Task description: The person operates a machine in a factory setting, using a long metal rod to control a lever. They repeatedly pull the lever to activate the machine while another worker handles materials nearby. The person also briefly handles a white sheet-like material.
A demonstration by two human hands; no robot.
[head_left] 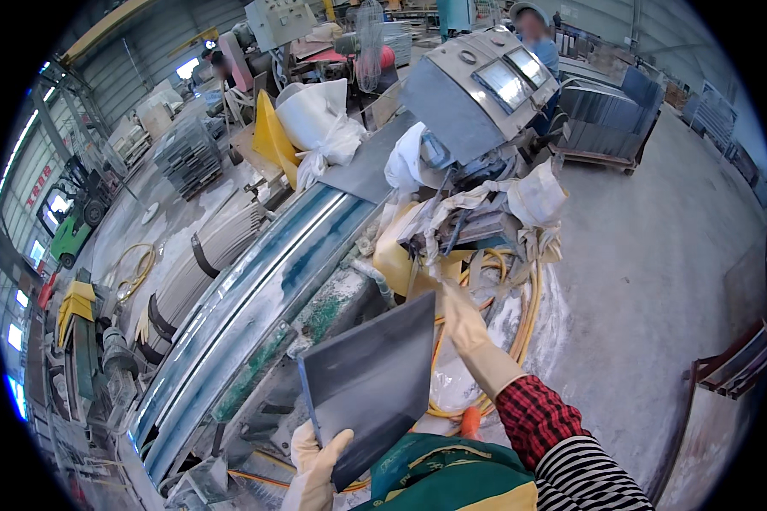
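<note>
One dark slab (371, 375), tilted, its lower left edge held in our gloved left hand (317, 467); our gloved right hand (467, 328) close to its upper right corner. We also list: one long blue track (256, 302); coiled yellow hose (534, 298) on the floor (648, 281); one green forklift (70, 240), far left.

At about half past nine, a red sign (38, 186) with a slanting row of characters stands on the far wall (19, 198). Toward eleven o'clock, markings on the grey control box (273, 24) are too small to read; at six, the green apron's (452, 467) marks are blurred.
</note>
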